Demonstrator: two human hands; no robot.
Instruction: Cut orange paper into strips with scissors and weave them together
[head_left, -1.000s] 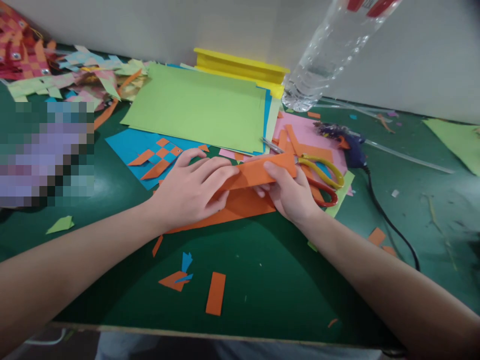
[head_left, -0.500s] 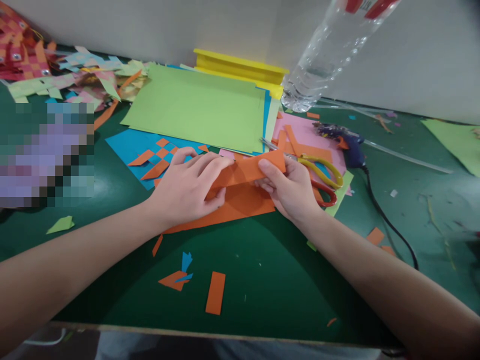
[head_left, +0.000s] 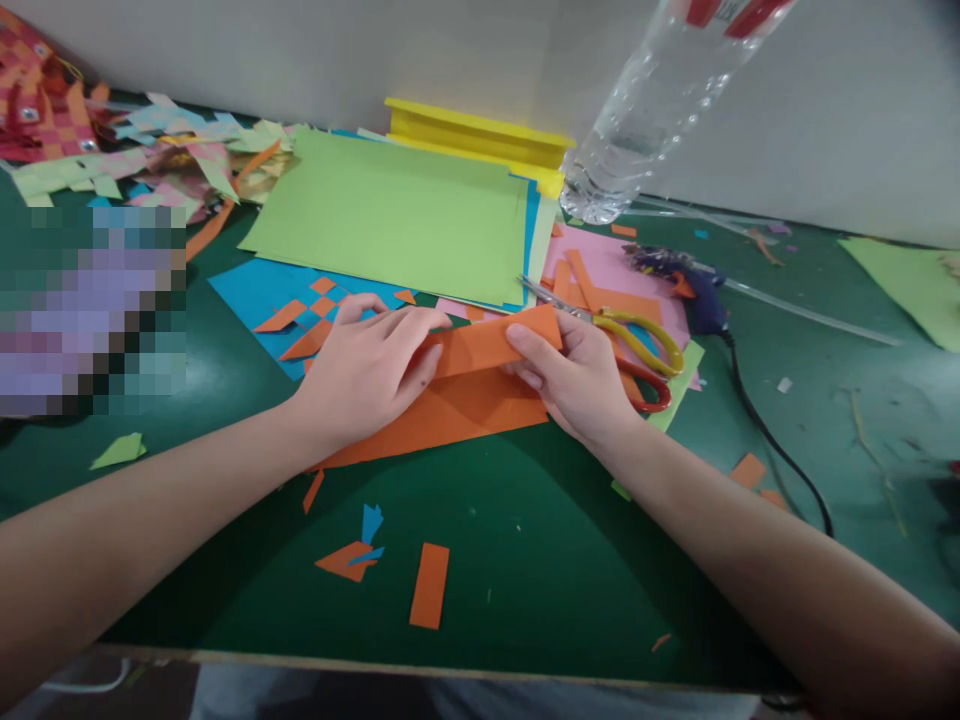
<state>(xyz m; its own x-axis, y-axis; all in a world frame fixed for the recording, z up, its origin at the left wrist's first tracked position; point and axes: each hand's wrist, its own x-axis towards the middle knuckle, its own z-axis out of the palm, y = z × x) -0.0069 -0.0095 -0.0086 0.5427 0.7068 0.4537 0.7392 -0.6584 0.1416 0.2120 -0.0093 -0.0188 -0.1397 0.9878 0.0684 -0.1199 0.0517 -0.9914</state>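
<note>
Both hands hold a folded strip of orange paper (head_left: 480, 345) just above the table. My right hand (head_left: 581, 370) pinches its right end, thumb on top and fingers beneath. At the other end, my left hand (head_left: 375, 365) is closed on the paper, and its fingers cover that end. Below lies a larger sheet of orange paper (head_left: 450, 415), partly hidden by the hands. Behind my left hand, orange and blue woven paper (head_left: 319, 310) rests on a blue sheet. Scissors (head_left: 637, 345) with yellow and red handles lie just beyond my right hand.
A stack of green paper (head_left: 397, 210) lies behind the hands, near a yellow holder (head_left: 480, 135). A water bottle (head_left: 637, 120) stands at the wall. A glue gun (head_left: 705, 295) with its cord is at right. Orange scraps (head_left: 430, 587) lie in front; paper weavings (head_left: 150, 160) are heaped back left.
The strip and my right hand have shifted slightly left. My left thumb has moved up against the strip, closing on it. The things on the table stay as they were.
</note>
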